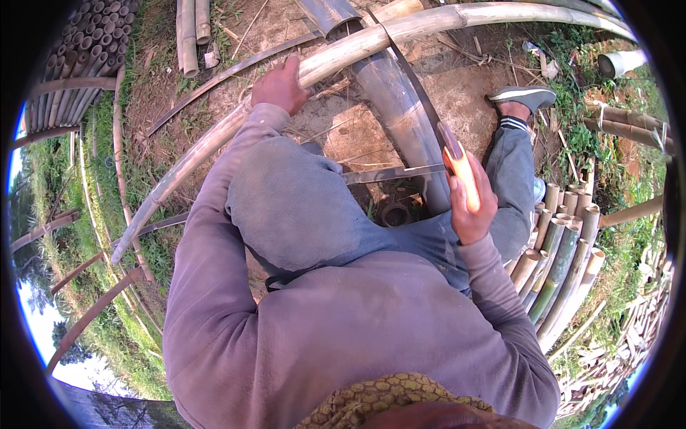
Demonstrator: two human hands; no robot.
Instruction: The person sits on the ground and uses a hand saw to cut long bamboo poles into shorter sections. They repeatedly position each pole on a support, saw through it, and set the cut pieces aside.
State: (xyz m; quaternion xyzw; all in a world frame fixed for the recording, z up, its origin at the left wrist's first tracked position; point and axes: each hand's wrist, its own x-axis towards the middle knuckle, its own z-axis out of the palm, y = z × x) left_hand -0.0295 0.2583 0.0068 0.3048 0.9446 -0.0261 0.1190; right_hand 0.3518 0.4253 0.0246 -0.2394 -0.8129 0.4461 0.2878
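As seen from the head camera, a long pale bamboo pole (214,139) is shown lying across bare earth, its long axis running from lower left to upper right in a bent arc. Its skin is smooth and yellow-grey, marked with nodes. The left hand (280,86) is closed over the pole near mid-length. The right hand (471,204) is wrapped around the orange handle of a long knife (457,161), whose dark curved blade is pointed up toward the pole.
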